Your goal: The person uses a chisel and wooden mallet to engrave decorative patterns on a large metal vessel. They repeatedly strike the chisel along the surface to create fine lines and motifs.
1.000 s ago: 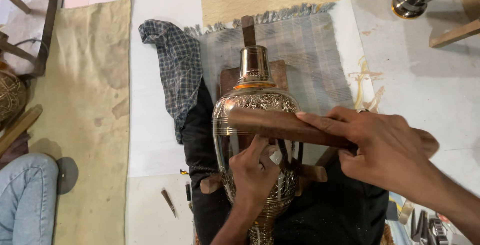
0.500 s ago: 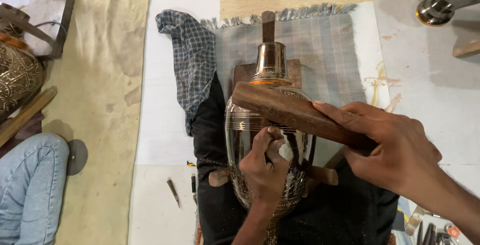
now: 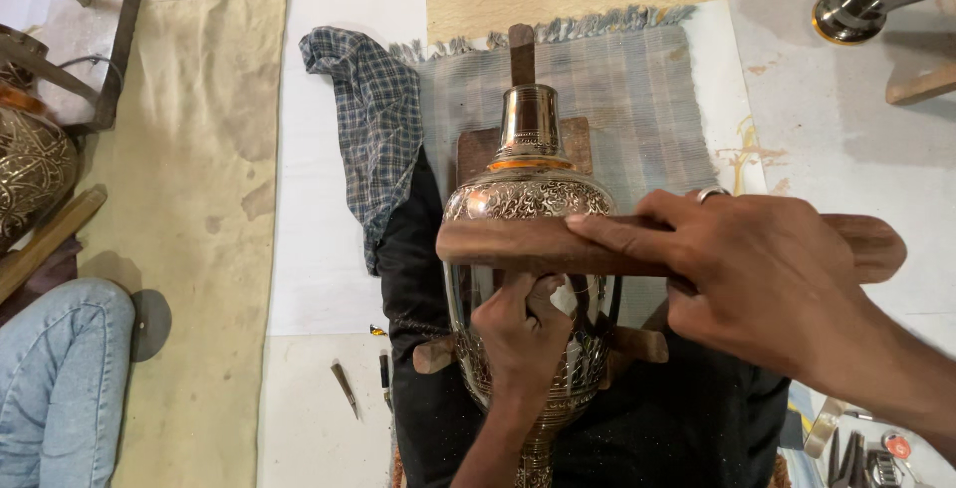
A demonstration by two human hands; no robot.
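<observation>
While the right hand wraps its fingers closed around a flat wooden mallet laid across the engraved metal vase, the left hand pinches a small tool, mostly hidden, against the vase's belly. That vase lies on a wooden rest over a grey fringed mat, with a checked cloth just beside it on the floor.

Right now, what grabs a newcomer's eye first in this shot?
The engraved metal vase, lying at centre on a dark cloth over a striped grey mat. Across its body the right hand holds a flat wooden bat, while the left hand presses against the vase below it. At far left sit another ornate brass vessel and a person's jeans-clad knee.
</observation>
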